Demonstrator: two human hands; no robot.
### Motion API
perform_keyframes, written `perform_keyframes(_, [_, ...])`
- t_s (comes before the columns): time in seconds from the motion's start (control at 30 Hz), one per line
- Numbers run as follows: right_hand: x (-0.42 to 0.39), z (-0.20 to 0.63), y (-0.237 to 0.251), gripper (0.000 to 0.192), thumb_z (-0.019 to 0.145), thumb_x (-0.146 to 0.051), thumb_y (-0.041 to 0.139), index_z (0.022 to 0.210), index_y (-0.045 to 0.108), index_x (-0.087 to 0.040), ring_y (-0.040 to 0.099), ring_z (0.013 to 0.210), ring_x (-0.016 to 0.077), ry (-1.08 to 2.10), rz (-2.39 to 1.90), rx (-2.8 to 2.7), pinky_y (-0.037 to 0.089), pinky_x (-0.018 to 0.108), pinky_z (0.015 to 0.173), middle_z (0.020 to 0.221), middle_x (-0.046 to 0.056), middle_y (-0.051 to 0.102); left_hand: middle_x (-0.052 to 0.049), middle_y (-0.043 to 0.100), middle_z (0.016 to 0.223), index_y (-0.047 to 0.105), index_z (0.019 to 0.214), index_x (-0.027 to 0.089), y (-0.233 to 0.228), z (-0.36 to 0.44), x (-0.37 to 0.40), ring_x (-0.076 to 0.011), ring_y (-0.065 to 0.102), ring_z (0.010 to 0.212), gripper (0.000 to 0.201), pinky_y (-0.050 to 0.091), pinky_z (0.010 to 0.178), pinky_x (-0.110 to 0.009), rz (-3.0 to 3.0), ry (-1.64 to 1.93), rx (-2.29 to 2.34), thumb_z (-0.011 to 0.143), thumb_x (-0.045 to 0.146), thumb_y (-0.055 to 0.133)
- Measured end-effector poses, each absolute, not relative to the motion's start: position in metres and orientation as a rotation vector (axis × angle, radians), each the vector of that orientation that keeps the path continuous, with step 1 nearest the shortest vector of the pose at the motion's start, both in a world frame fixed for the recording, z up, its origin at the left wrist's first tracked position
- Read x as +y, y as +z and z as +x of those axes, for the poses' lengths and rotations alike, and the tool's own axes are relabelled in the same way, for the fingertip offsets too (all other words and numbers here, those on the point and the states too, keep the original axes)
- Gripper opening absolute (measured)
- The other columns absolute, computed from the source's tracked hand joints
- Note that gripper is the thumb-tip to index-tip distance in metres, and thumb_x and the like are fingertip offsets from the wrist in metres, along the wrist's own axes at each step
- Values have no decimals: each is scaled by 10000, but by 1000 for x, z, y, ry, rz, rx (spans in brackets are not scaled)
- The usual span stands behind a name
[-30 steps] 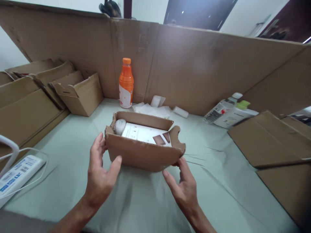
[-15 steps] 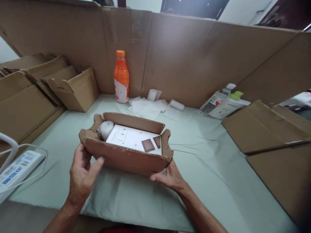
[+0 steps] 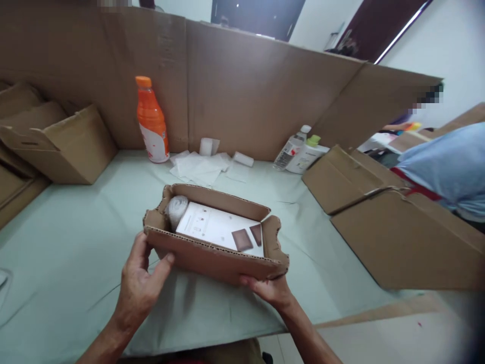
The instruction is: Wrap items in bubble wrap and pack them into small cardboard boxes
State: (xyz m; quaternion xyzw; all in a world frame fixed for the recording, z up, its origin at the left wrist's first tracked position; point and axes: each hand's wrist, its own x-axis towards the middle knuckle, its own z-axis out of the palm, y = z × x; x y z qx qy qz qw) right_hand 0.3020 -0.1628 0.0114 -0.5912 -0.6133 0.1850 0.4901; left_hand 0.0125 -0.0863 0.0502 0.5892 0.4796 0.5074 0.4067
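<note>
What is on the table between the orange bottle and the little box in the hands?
In the head view, white sheets lie on the cloth between the bottle and the box, nearer the bottle.

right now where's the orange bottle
In the head view the orange bottle stands upper left on the table, against the cardboard wall, left of the white papers.

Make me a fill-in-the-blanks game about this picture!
1. Both hands, the left hand and the right hand, hold an open ____ box.
2. The bottle by the back wall is ____.
3. The flat card inside the box is mostly ____.

Missing words: cardboard; orange; white
</note>
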Motion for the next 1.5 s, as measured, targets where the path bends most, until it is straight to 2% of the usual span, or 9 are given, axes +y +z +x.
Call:
perform_keyframes(0.17, [-188, 328, 18, 1162, 712, -536, 849, 1611, 185, -219, 488, 1374, 396, 465, -1498, -1255, 454, 594, 1104, 1538, 178, 449, -91, 615, 1349, 506, 1383, 262, 52, 41, -87, -274, 609, 1209, 539, 508, 1023, -422, 1654, 1089, 1200, 873, 380, 640])
perform_keyframes(0.3, [-191, 357, 20, 1081, 729, -471, 847, 1587, 240, -222, 571, 1280, 365, 365, -1476, -1071, 505, 576, 1038, 1459, 180, 528, -117, 575, 1431, 491, 1427, 249, 42, 57, -92, -284, 633, 1192, 572, 556, 974, -459, 1784, 936, 1184, 879, 380, 593])
perform_keyframes(0.37, [-186, 379, 19, 1016, 715, -451, 853, 1544, 315, -217, 595, 1237, 343, 222, -1502, -990, 505, 563, 1028, 1405, 167, 562, -126, 597, 1405, 557, 1372, 227, 31, 61, -94, -289, 637, 1195, 509, 596, 900, -425, 1840, 865, 1171, 889, 384, 567])
perform_keyframes(0.47, [-168, 419, 17, 931, 681, -466, 852, 1456, 403, -213, 590, 1215, 313, -19, -1546, -894, 479, 541, 1042, 1381, 143, 553, -134, 620, 1377, 636, 1290, 209, 12, 66, -93, -301, 637, 1207, 445, 621, 661, -312, 1909, 803, 1157, 893, 388, 546])
perform_keyframes(0.6, [-132, 469, 15, 984, 659, -489, 830, 1473, 346, -218, 572, 1220, 297, -191, -1553, -880, 501, 478, 998, 1401, 144, 520, -120, 663, 1325, 717, 1151, 219, -15, 65, -87, -319, 623, 1227, 353, 526, 435, -228, 2043, 827, 1128, 899, 392, 539])
perform_keyframes(0.77, [-93, 519, 11, 1055, 659, -504, 786, 1508, 274, -143, 598, 1168, 299, -337, -1572, -853, 507, 467, 984, 1360, 185, 522, -73, 668, 1315, 719, 1157, 281, -32, 61, -85, -295, 616, 1224, 301, 516, 416, -194, 2083, 863, 1092, 919, 382, 566])
perform_keyframes(1.0, [-68, 561, 2, 1062, 665, -512, 763, 1495, 273, -67, 470, 1344, 339, -591, -1709, -765, 364, 512, 1145, 1434, 249, 459, -55, 661, 1322, 727, 1150, 314, -39, 56, -85, -295, 616, 1200, 281, 500, 383, -166, 2106, 862, 1087, 913, 383, 593])
perform_keyframes(1.43, [-51, 581, 7, 1055, 697, -480, 765, 1510, 258, -39, 406, 1403, 373, -601, -1852, -664, 352, 530, 1148, 1472, 292, 425, -61, 679, 1298, 716, 1158, 315, -40, 59, -84, -278, 648, 1171, 280, 522, 429, -195, 2249, 886, 1054, 901, 334, 607])
perform_keyframes(1.5, [-50, 581, 8, 1050, 696, -479, 766, 1516, 261, -59, 398, 1413, 367, -586, -1861, -670, 339, 526, 1160, 1497, 277, 409, -63, 698, 1261, 715, 1144, 306, -37, 61, -84, -272, 670, 1130, 268, 570, 507, -235, 2307, 935, 1029, 902, 318, 600])
